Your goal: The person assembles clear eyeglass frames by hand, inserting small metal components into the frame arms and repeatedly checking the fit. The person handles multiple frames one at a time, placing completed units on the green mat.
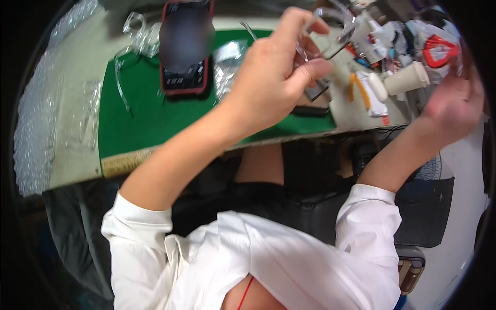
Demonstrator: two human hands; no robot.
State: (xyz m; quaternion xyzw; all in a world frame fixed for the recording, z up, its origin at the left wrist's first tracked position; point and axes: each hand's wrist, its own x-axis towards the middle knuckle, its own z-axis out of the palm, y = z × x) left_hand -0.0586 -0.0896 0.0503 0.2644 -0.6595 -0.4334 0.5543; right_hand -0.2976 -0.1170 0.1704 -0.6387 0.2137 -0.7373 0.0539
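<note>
My left hand (281,67) is raised over the right part of a green mat (139,129), its fingers closed round a pair of clear-framed glasses (337,18). A thin dark arm sticks out from the glasses, and motion blurs part of them. At the far right my right hand (454,103) reaches beside a plastic bag (448,33) with a red-and-white item (439,51) in it. Blur smears the fingers of that hand, so whether it holds anything is unclear. Under my left hand lies a small dark block (311,110).
A phone in a red case (186,85) lies on the mat beside a clear packet of small parts (230,62). Clear wire-like pieces (142,39) sit at the back left, bubble wrap (36,129) at the left edge. Yellow-handled pliers (357,87), a beige cup (408,79) and clutter crowd the right.
</note>
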